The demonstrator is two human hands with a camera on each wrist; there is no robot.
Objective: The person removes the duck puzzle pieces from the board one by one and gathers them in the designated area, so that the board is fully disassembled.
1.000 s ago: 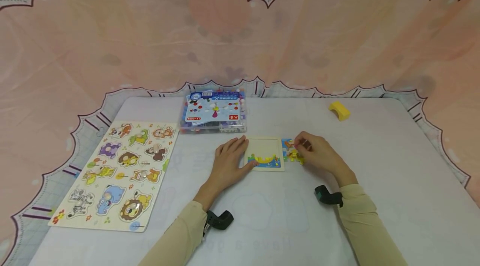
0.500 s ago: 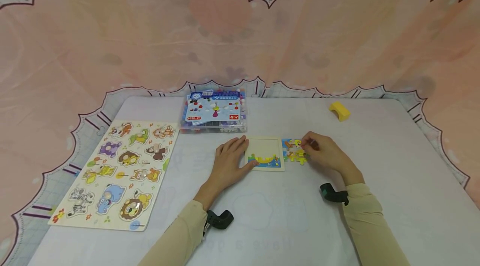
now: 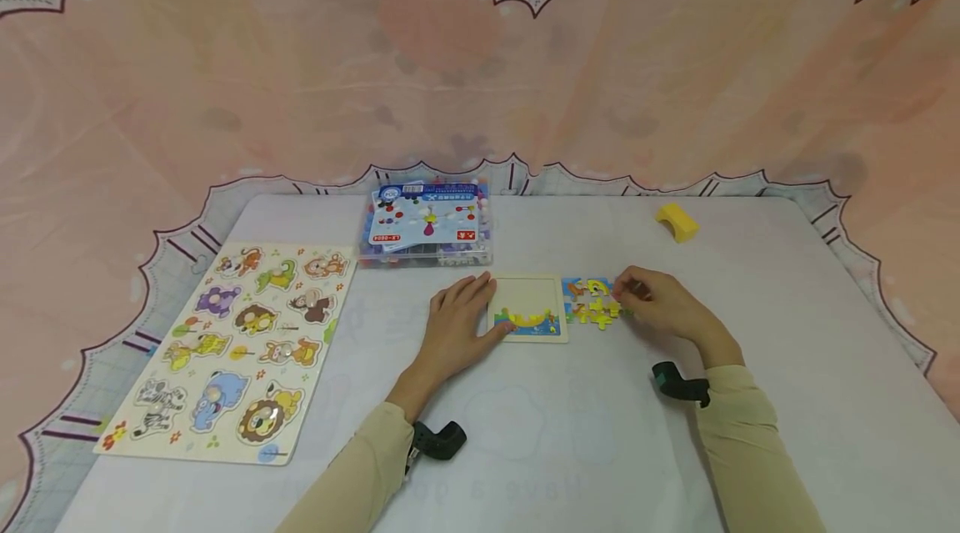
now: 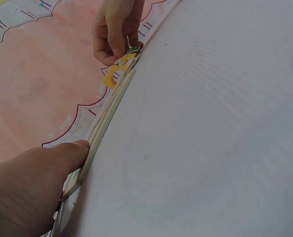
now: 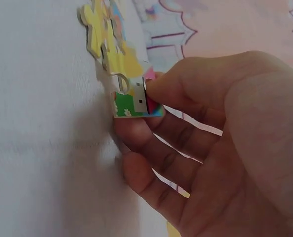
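A small wooden puzzle tray [image 3: 527, 291] lies at mid-table, its bottom row filled with blue and yellow pieces. My left hand [image 3: 456, 331] rests along its left side, fingers extended and thumb over the lower edge; the left wrist view shows that thumb [image 4: 76, 154] on the tray's border. Right of the tray sits a cluster of jigsaw pieces [image 3: 588, 304], blue, yellow and orange. At the cluster's right end my right hand [image 3: 663, 304] pinches a jigsaw piece [image 5: 129, 102] printed with green grass and a small house, seen up close in the right wrist view.
A large animal peg puzzle board [image 3: 247, 349] lies on the left. Behind the tray stands a clear plastic box [image 3: 426, 220] with a blue label. A yellow arched block [image 3: 678, 222] sits at the back right of the white table [image 3: 787, 308].
My right hand has moved rightward along the jigsaw pieces, uncovering more of the cluster, whose right end now reaches farther out. My left hand and the tray have stayed put.
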